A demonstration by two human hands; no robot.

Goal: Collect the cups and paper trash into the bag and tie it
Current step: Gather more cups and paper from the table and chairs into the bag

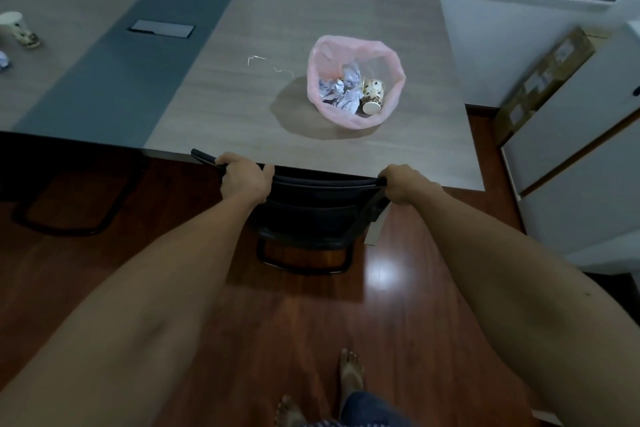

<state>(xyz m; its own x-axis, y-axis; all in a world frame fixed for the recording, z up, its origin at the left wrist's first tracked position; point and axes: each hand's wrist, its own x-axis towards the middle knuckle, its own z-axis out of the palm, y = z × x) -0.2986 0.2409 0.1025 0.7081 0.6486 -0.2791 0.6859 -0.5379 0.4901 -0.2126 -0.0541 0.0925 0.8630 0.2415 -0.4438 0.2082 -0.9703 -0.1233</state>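
Chair against table edge; bare tabletop around bag.

Paper cup at the desk's far-left edge is blurred, pattern unreadable. Crumpled paper beside it is cut off by the frame's left edge. Chair seat is tucked under the desk's near edge, hidden. Both hands' fingertips wrap behind the backrest. Thin scrap left of the bag: possibly a torn strip, too small to tell.

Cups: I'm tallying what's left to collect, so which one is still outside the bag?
The cup at the table's far left edge; the other cup already lies inside the pink bag.
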